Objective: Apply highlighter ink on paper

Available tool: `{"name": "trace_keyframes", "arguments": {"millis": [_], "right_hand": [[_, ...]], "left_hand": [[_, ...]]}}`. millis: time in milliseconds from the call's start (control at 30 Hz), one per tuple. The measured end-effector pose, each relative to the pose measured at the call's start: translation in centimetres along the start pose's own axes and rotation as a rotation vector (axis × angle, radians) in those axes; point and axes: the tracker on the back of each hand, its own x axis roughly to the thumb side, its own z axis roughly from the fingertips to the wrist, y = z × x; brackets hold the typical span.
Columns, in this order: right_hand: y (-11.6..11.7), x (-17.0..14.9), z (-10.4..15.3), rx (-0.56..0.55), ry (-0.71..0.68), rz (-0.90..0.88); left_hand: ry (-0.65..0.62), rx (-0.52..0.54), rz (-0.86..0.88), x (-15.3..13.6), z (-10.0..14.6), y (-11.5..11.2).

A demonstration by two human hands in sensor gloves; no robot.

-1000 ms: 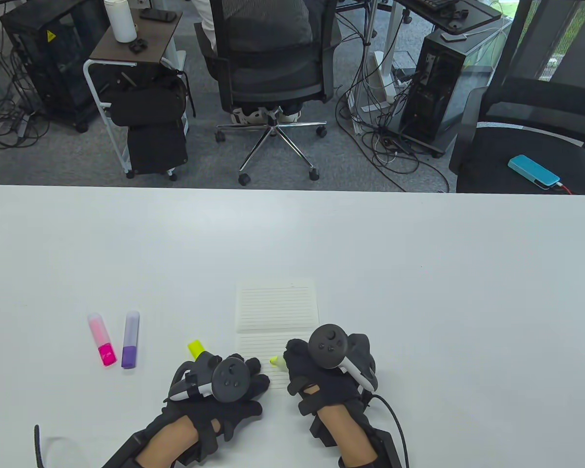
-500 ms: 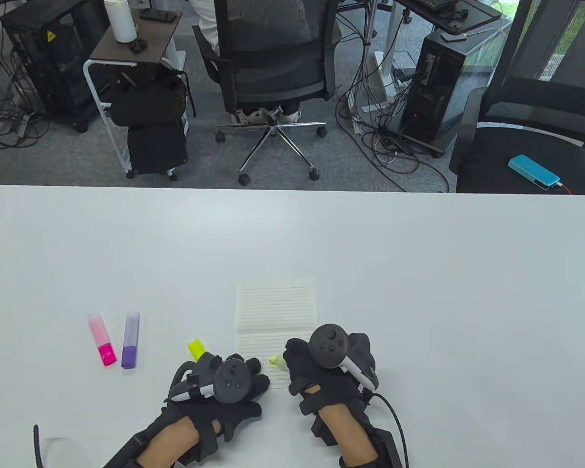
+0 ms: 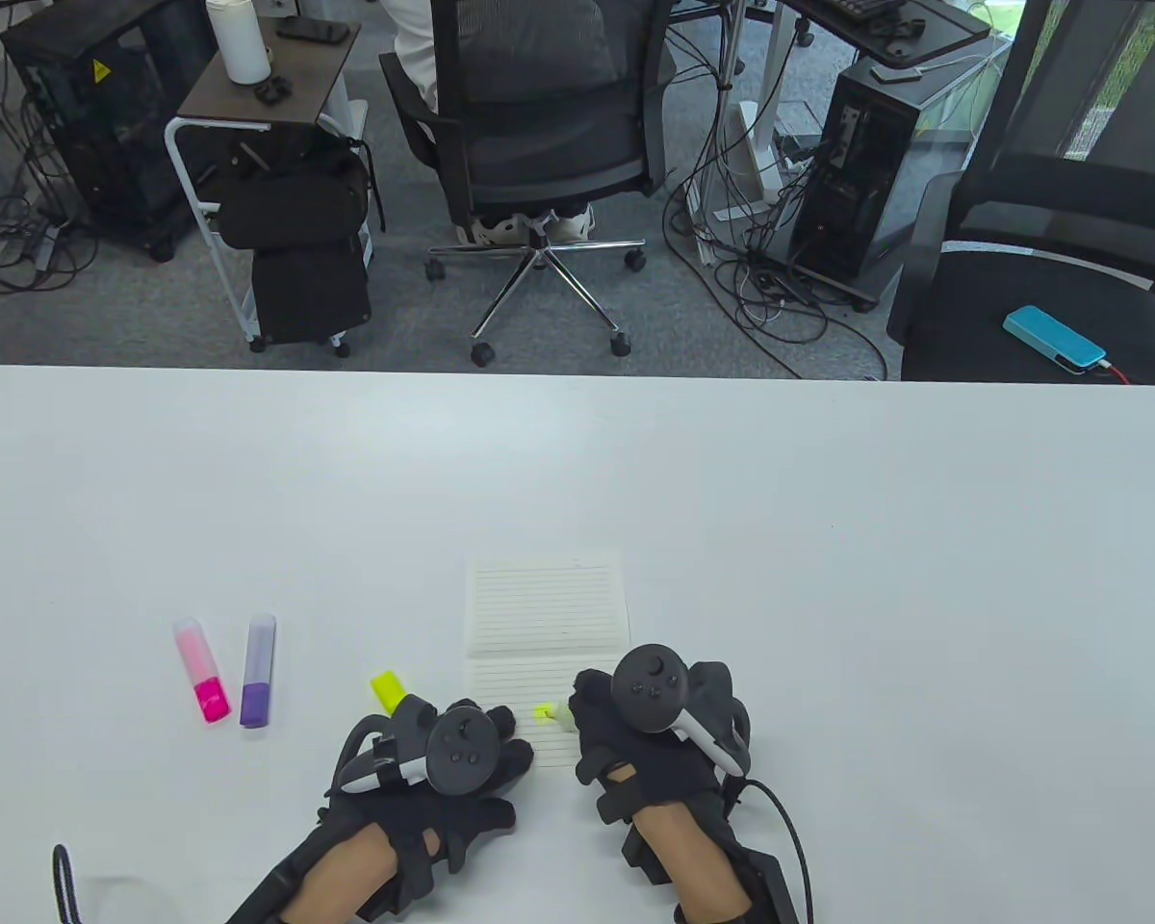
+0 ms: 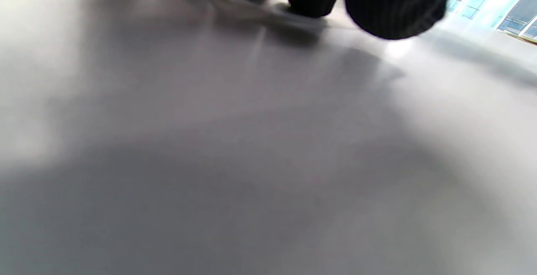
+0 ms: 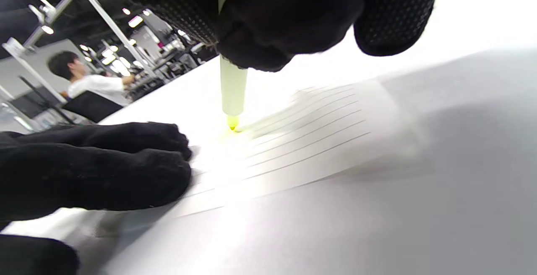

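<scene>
A lined sheet of paper (image 3: 546, 606) lies on the white table (image 3: 828, 539); it also shows in the right wrist view (image 5: 310, 140). My right hand (image 3: 635, 741) grips an uncapped yellow highlighter (image 3: 551, 713), seen close in the right wrist view (image 5: 233, 90), with its tip touching the paper's near part. My left hand (image 3: 462, 760) rests its fingers (image 5: 126, 166) flat on the paper's near left corner. The yellow cap (image 3: 387, 687) lies just left of that hand. In the left wrist view only fingertips (image 4: 394, 10) on the table show.
A pink highlighter (image 3: 202, 671) and a purple highlighter (image 3: 258, 670) lie capped on the table to the left. Office chairs, a cart and computer towers stand on the floor beyond the table's far edge.
My right hand has shifted slightly right with the highlighter, its tip staying on the paper. My left hand has barely moved.
</scene>
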Motion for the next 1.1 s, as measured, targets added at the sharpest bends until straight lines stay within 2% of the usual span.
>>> {"name": "trace_keyframes", "arguments": {"millis": [200,333,400,500,567,667,733,833,1033,1100], "right_hand": [[-0.22,0.08,0.00,-0.014,0.057,0.061],[-0.03,0.21,0.01,-0.003,0.003,-0.002],[-0.04,0.39,-0.01,0.009,0.041,0.074],[-0.31,0.24,0.18,-0.020,0.069,0.071],[-0.39,0.21,0.29,-0.026,0.053,0.078],[0.17,0.35,0.15,0.028,0.012,-0.005],[0.13,0.64,0.17,0.014,0.029,0.065],[-0.21,0.67,0.37,-0.003,0.066,0.079],[0.05,0.57,0.21,0.004,0.019,0.011],[-0.19,0.60,0.26,0.000,0.058,0.094]], "left_hand": [[0.006,0.001,0.012,-0.05,-0.05,0.00],[0.008,0.003,0.019,-0.08,-0.07,0.00],[0.009,0.003,0.018,-0.08,-0.07,0.00],[0.009,0.001,0.016,-0.10,-0.09,0.02],[0.009,0.001,0.013,-0.10,-0.10,0.03],[0.009,-0.001,0.015,-0.09,-0.11,0.01],[0.009,-0.003,0.011,-0.09,-0.10,-0.02],[0.009,-0.005,0.012,-0.08,-0.11,-0.03],[0.010,-0.009,0.017,-0.10,-0.15,-0.03],[0.010,-0.010,0.018,-0.11,-0.14,-0.04]]}}
